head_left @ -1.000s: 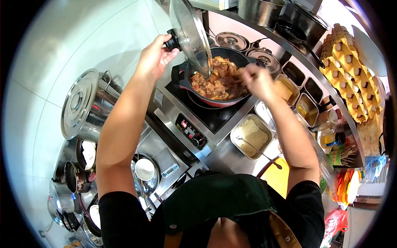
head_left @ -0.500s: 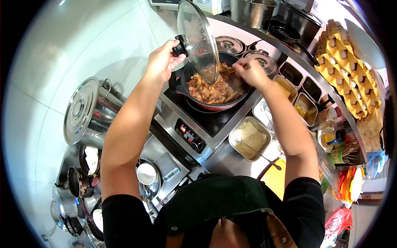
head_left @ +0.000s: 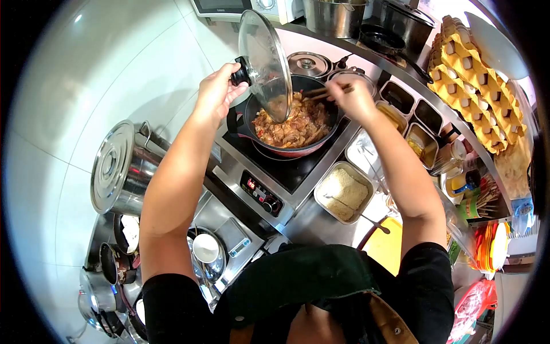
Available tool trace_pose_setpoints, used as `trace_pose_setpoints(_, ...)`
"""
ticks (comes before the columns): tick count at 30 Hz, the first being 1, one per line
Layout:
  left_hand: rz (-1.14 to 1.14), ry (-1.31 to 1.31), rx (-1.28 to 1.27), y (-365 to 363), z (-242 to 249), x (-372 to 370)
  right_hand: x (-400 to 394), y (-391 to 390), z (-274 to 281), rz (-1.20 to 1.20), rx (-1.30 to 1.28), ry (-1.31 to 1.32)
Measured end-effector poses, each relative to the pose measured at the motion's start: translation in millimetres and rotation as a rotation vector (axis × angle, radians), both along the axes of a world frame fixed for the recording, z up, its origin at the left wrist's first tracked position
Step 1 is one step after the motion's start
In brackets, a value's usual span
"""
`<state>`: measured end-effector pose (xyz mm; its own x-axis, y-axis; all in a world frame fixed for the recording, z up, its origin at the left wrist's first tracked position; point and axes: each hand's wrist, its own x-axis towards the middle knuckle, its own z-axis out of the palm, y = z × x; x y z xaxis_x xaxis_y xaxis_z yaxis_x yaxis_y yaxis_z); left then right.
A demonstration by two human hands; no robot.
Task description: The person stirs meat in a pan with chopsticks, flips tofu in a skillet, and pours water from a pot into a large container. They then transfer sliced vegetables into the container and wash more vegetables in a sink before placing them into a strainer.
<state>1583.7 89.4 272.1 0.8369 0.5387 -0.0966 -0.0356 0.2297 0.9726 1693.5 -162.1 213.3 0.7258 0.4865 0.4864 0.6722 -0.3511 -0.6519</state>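
Head view: I am looking down at a red pan [head_left: 289, 129] of saucy meat sitting on a cooktop [head_left: 275, 172]. My left hand [head_left: 216, 92] is closed around the black knob of the glass lid [head_left: 264, 60], tilting it upright at the pan's left rim so the food is uncovered. My right hand [head_left: 354, 98] is gripping chopsticks [head_left: 321, 93], their tips reaching into the far side of the pan. A tray of crumbs [head_left: 344, 192] is sitting near right.
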Motion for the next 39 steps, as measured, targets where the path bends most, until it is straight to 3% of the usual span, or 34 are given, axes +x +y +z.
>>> trace_pose_setpoints(2, -0.004, 0.006, 0.013, -1.1, 0.3, -0.2, 0.9, -3.8, 6.8, -0.130, 0.026, -0.036)
trace_pose_setpoints(6, -0.033, 0.028, 0.072, -4.6, 0.5, 9.0, -3.4, -1.5, -26.7, 0.078, -0.142, -0.013)
trace_pose_setpoints(8, -0.026, 0.045, 0.093, -6.4, 1.1, 14.3, 0.1, -8.7, -23.3, 0.101, -0.013, 0.200)
trace_pose_setpoints(12, -0.059, 0.085, 0.198, -10.3, 5.2, 18.9, -0.9, -25.9, 1.5, -0.130, 0.208, -0.039)
trace_pose_setpoints(14, -0.074, 0.092, 0.260, -15.2, 9.7, 23.6, -21.8, -39.8, 17.0, -0.182, 0.314, 0.116)
trace_pose_setpoints(16, -0.137, 0.171, 0.518, -25.0, 14.5, 27.8, -41.2, -55.2, 26.0, -0.111, 0.543, 0.279)
trace_pose_setpoints(22, -0.207, 0.332, 1.245, -54.2, -2.4, 47.3, -87.8, -132.0, 34.3, -0.229, 0.609, 0.077)
trace_pose_setpoints(24, -0.211, 0.378, 1.326, -61.1, -13.7, 51.0, -104.3, -155.2, 33.9, -0.322, 0.636, 0.050)
trace_pose_setpoints(28, -0.223, 0.364, 1.395, -68.4, -37.8, 54.1, -129.7, -189.8, 32.9, -0.317, 0.686, -0.011)
trace_pose_setpoints(39, -0.261, 0.344, 1.358, -68.9, -34.4, 43.3, -155.6, -186.2, 18.7, -0.286, 0.655, 0.069)
